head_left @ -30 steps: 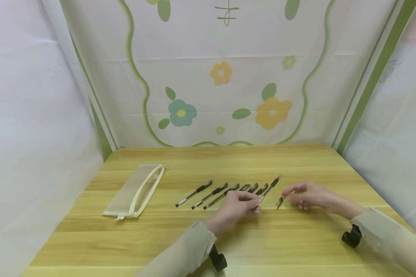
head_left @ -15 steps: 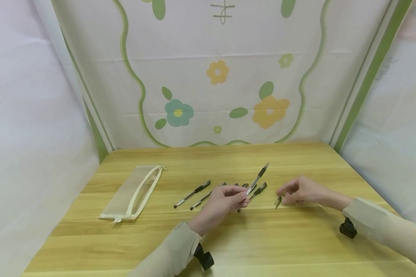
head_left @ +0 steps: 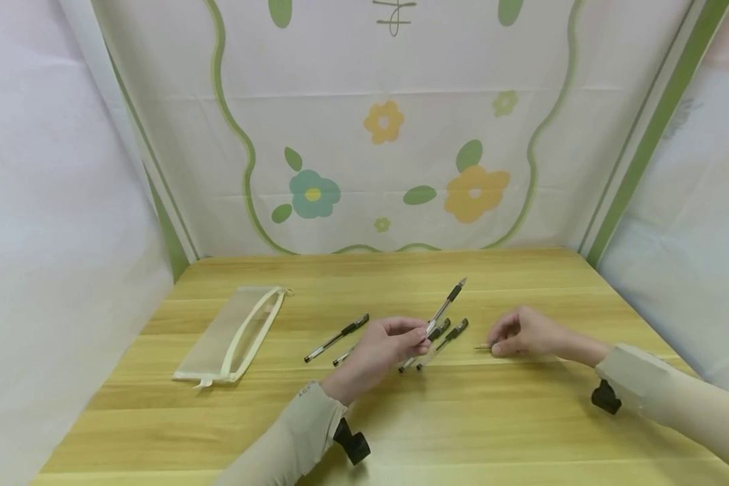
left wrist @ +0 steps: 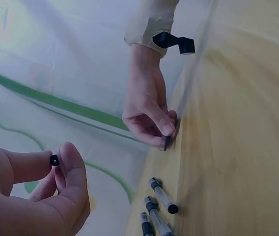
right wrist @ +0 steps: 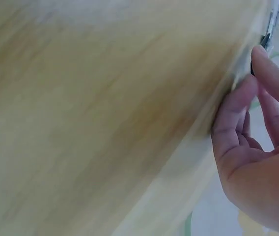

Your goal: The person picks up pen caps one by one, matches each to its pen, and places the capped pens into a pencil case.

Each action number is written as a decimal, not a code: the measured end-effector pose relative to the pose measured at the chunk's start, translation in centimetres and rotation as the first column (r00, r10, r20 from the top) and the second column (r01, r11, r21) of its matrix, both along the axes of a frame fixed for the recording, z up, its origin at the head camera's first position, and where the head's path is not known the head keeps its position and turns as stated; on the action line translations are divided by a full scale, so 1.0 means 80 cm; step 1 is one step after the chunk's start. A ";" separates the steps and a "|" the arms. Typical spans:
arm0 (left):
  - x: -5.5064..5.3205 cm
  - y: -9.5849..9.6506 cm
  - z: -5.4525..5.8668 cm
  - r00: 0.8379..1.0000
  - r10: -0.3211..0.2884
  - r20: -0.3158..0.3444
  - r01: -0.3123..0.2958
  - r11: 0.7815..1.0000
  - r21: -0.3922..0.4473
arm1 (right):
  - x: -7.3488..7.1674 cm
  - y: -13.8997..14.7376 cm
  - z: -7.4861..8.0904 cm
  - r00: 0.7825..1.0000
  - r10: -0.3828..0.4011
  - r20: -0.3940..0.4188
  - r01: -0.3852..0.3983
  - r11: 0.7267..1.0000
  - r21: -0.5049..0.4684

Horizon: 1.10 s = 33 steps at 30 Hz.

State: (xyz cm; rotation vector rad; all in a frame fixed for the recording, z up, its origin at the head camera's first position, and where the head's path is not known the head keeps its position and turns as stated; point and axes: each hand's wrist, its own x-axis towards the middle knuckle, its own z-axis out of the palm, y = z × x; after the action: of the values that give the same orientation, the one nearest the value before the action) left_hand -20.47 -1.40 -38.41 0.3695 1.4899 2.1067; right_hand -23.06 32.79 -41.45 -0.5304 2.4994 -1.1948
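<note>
My left hand (head_left: 389, 345) pinches an uncapped gel pen (head_left: 454, 293) near its rear end, above the table. The pen's tip points up and away, past the black grip. In the left wrist view, its dark round end (left wrist: 54, 160) shows between thumb and finger. To the right, my right hand (head_left: 525, 334) pinches a small clear-and-black pen cap (head_left: 482, 347) low over the wood. That cap (left wrist: 167, 142) pokes out past the fingertips in the left wrist view. Capped gel pens (head_left: 443, 343) lie beside and behind the left hand, some partly hidden by it.
A beige mesh zip pouch (head_left: 209, 337) lies on the left of the wooden table (head_left: 462, 432), its zipper gaping. One capped pen (head_left: 338, 337) lies between pouch and left hand. A flower-print cloth (head_left: 352, 121) hangs behind the table, with pale cloth at both sides.
The left hand has lifted the uncapped pen and drawn it leftward over the other pens. The right hand has closed in on the cap, now pinched and turned more sideways.
</note>
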 end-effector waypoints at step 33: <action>-0.010 -0.028 0.032 0.968 -0.141 -0.205 0.115 0.984 -0.135 | 0.045 -0.019 0.122 0.974 -0.218 0.068 0.213 0.758 -0.616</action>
State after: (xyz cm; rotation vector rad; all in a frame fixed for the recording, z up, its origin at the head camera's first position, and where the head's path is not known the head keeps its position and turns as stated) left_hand -21.30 -3.66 -35.87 0.6460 1.6599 1.9116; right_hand -19.42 31.29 -31.73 -0.3923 2.1636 -2.1381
